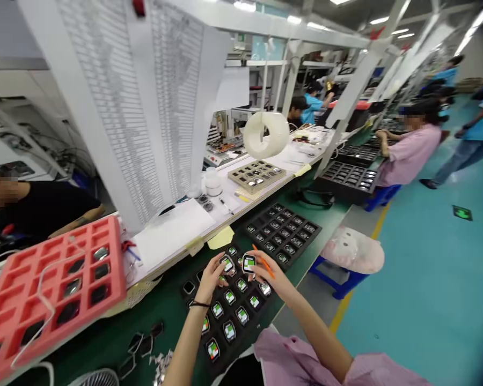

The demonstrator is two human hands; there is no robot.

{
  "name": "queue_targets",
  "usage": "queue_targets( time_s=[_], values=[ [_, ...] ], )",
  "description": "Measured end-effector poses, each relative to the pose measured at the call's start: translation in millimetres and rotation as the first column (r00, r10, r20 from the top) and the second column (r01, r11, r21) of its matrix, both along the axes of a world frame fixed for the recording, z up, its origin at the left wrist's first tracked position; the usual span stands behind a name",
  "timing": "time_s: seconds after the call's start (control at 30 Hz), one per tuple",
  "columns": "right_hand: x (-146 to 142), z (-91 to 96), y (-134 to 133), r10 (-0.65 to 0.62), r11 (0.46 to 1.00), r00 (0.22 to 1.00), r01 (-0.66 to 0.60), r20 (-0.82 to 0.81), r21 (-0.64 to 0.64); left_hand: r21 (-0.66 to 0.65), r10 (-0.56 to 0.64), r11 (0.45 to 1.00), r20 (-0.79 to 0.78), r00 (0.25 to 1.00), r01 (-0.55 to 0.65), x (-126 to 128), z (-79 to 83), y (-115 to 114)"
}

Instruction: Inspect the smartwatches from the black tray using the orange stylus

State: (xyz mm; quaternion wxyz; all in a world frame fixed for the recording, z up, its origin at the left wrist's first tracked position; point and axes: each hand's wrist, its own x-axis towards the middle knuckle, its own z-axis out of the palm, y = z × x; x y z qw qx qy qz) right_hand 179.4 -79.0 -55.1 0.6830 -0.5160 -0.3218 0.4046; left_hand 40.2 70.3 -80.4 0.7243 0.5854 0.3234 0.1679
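My left hand (pixel 210 280) is closed on a smartwatch (pixel 227 264) with a lit screen, above a black foam tray (pixel 241 339). Close beside it, my right hand (pixel 274 280) grips a second smartwatch (pixel 248 262) showing white and green blocks. A thin orange stick, perhaps a pen or tool (pixel 264 261), is also tucked between the fingers of that hand. In the tray beneath lie several watches with lit screens, such as one watch (pixel 229 331) showing green and white. Another watch (pixel 213 349) shows some red.
A second black tray (pixel 265 215) of watches lies beyond. At left stands a pink foam tray (pixel 116 257) with a white cable across it. Loose dark frames (pixel 136 343) and a fan (pixel 96 378) are near the front. A tape roll (pixel 284 134) hangs above the shelf. Co-workers sit nearby.
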Motion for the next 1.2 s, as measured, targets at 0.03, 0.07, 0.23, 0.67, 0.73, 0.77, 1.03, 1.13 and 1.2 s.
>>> queue_targets(
  time_s=[0.03,0.07,0.23,0.67,0.73,0.77,1.03,1.13,1.2],
  values=[
    [-2.5,6.0,0.9,0.006,1.0,1.0,-0.006,0.027,0.001,0.054,-0.026,0.998,0.019,0.999,0.025,-4.0,13.2,-5.1],
    [-5.2,11.1,1.8,0.005,1.0,0.999,-0.005,0.051,0.0,0.099,-0.045,0.994,0.039,0.998,0.041,-8.3,24.9,-9.4],
    [-19.8,28.2,4.6,0.006,1.0,1.0,-0.005,0.025,-0.019,0.222,-0.099,0.971,0.061,0.993,0.084,-27.0,59.2,-22.0],
    [-29.9,43.7,-7.7,0.104,0.993,0.988,-0.108,0.115,0.036,0.27,-0.021,0.963,0.093,0.995,-0.005,-35.7,77.3,-32.0],
    [-31.5,46.5,-7.5,0.096,0.994,0.987,-0.101,0.125,0.031,0.267,-0.01,0.964,0.094,0.995,-0.015,-35.7,77.4,-31.8],
    [-32.6,48.0,-7.5,0.096,0.995,0.987,-0.1,0.13,0.029,0.269,-0.004,0.963,0.095,0.996,-0.022,-35.6,77.1,-31.5],
    [-36.2,50.1,-6.3,0.091,0.995,0.984,-0.095,0.151,0.023,0.297,0.037,0.953,0.071,0.997,-0.057,-35.7,78.3,-30.2],
    [-35.6,49.0,-4.3,0.072,0.997,0.987,-0.074,0.14,0.012,0.298,0.033,0.953,0.072,0.997,-0.053,-36.7,79.3,-30.6],
    [-35.6,49.4,-3.4,0.052,0.999,0.989,-0.053,0.135,0.006,0.303,0.029,0.952,0.071,0.997,-0.049,-37.5,78.4,-30.7]
  ],
)
